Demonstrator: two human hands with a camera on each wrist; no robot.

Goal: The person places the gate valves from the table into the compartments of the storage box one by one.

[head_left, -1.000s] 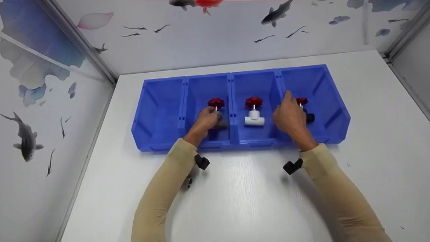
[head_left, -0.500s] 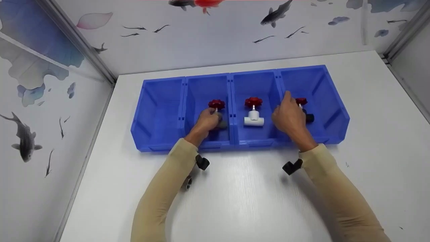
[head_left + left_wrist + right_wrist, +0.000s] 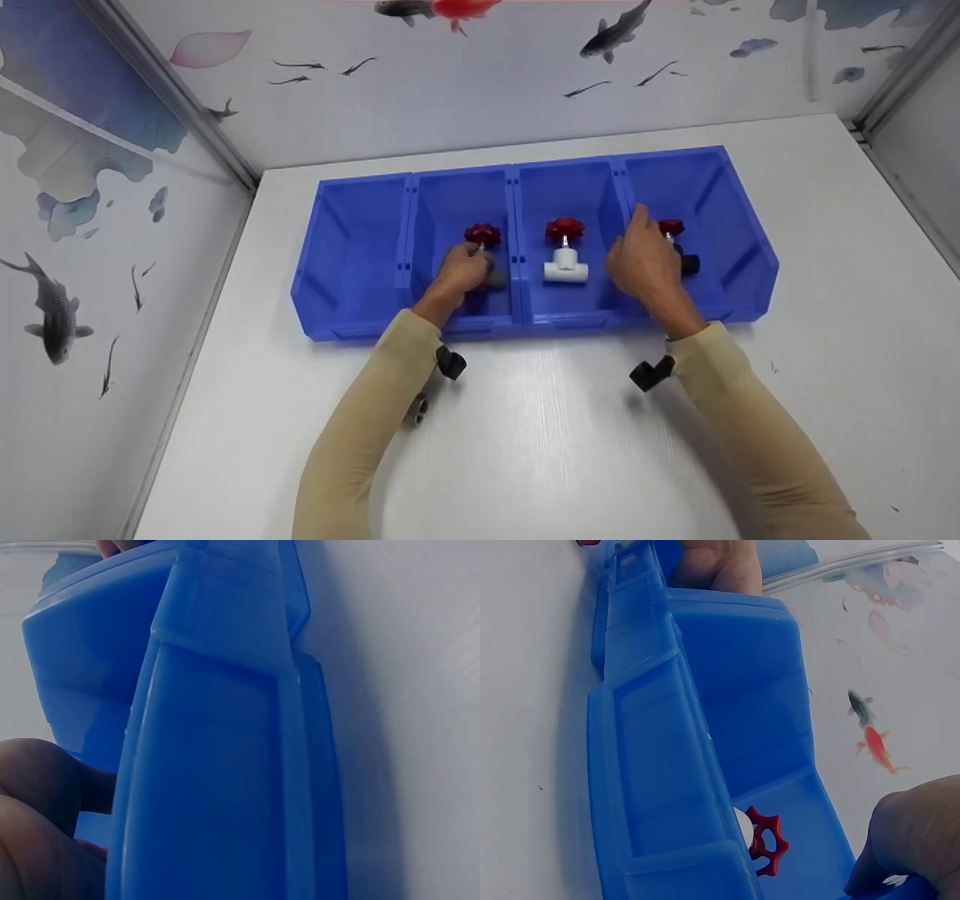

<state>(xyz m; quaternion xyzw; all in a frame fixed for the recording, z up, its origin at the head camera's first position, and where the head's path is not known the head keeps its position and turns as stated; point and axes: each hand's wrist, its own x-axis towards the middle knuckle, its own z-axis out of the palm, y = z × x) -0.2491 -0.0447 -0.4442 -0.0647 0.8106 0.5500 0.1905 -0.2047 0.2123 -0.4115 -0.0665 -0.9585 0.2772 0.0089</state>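
Note:
My left hand (image 3: 461, 271) reaches into the second blue bin from the left and grips a grey valve (image 3: 493, 280) below its red handwheel (image 3: 482, 234). The fingers hide part of the valve's body. My right hand (image 3: 645, 255) is at the divider between the third and fourth bins. In the right wrist view, the thumb and fingers (image 3: 919, 829) pinch the bin's blue rim (image 3: 911, 888). Standing in the third bin is a white valve (image 3: 565, 266) with a red handwheel. A black valve (image 3: 688, 263), partly covered by my right hand, lies in the fourth.
The joined blue bins (image 3: 352, 330) stand in a row on a white table (image 3: 540, 450). A grey pipe piece (image 3: 418, 409) lies partly under my left forearm. Black devices (image 3: 451, 363) sit on both wrists. Patterned walls (image 3: 487, 97) border the back and left.

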